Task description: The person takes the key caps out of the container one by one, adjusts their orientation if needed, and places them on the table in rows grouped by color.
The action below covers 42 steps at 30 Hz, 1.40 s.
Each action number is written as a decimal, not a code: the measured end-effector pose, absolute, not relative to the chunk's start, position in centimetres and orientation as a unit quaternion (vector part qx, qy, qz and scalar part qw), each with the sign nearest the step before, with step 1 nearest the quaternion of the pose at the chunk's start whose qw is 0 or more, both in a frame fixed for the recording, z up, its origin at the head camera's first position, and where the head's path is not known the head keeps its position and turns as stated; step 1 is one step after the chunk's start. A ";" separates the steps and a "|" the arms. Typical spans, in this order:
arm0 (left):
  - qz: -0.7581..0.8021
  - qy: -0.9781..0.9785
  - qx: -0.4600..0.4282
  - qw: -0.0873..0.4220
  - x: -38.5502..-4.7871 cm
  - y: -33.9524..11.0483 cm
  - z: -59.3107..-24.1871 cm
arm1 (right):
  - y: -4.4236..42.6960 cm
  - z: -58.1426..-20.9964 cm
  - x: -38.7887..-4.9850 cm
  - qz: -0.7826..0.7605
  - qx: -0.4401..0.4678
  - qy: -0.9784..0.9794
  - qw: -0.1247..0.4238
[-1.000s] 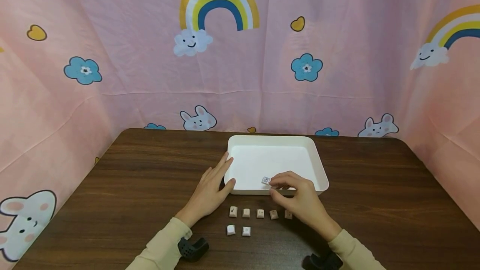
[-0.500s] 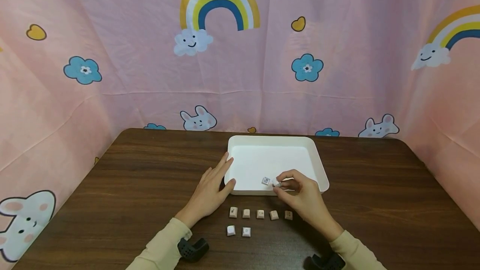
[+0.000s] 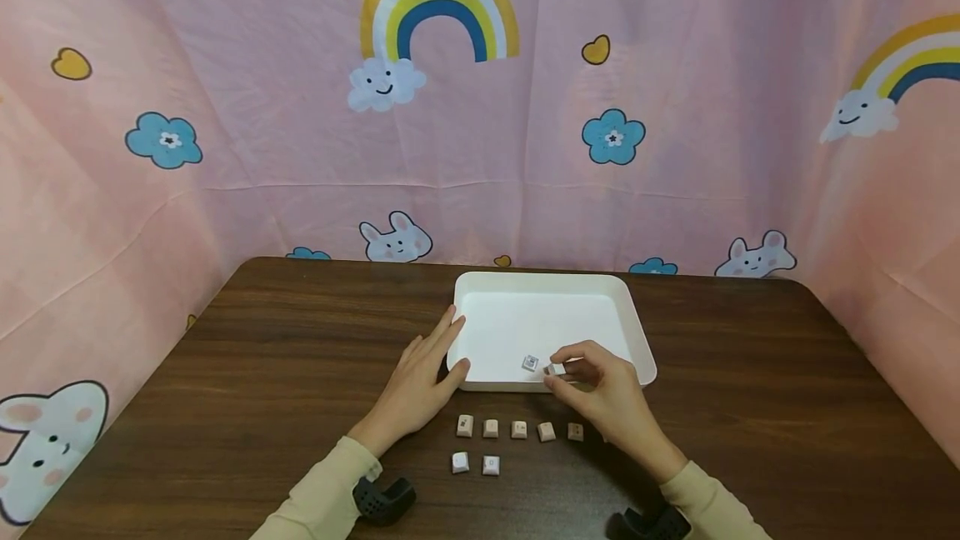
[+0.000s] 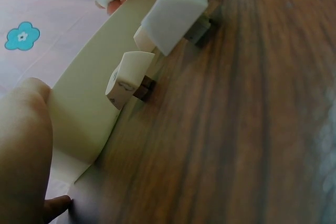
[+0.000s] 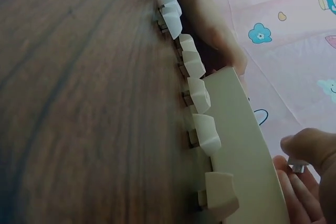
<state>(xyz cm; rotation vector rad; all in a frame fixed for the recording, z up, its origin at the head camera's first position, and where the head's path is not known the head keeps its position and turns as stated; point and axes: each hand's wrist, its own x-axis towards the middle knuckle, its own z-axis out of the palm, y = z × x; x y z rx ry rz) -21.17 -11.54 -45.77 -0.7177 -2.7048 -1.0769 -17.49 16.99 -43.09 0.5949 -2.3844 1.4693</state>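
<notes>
My right hand point(image 3: 603, 386) pinches a small white keycap point(image 3: 555, 369) between thumb and fingers, over the near side of a shallow white tray point(image 3: 637, 332). In the right wrist view that keycap point(image 5: 297, 164) shows its underside by the thumb. A second keycap point(image 3: 530, 362), with a marking on top, lies in the tray, left of my right fingertips. My left hand point(image 3: 412, 386) rests at the tray's left side with its fingers extended and touching the rim.
In front of the tray, several beige keycaps point(image 3: 519, 430) form a row on the dark wooden table point(image 3: 300, 357). Two whiter keycaps, one at left point(image 3: 460, 462) and one beside it point(image 3: 491, 466), sit nearer me. A patterned pink curtain point(image 3: 480, 140) hangs behind.
My right hand has drawn slightly right and back from the keycap lying in the tray. The pinched keycap has come into view and turned between the fingers. My left hand stays put.
</notes>
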 end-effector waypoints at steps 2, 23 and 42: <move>-0.357 -0.900 -0.239 0.071 -21.2 -11.6 -45.8 | 17.0 -43.1 -17.5 0.517 0.186 -0.825 0.130; -0.355 -0.900 -0.244 0.073 -21.0 -11.6 -45.6 | 16.7 -41.9 -16.5 0.554 0.216 -0.797 0.112; -0.355 -0.901 -0.241 0.069 -21.1 -11.6 -45.5 | 15.8 -41.4 -15.5 0.431 0.354 -0.822 0.115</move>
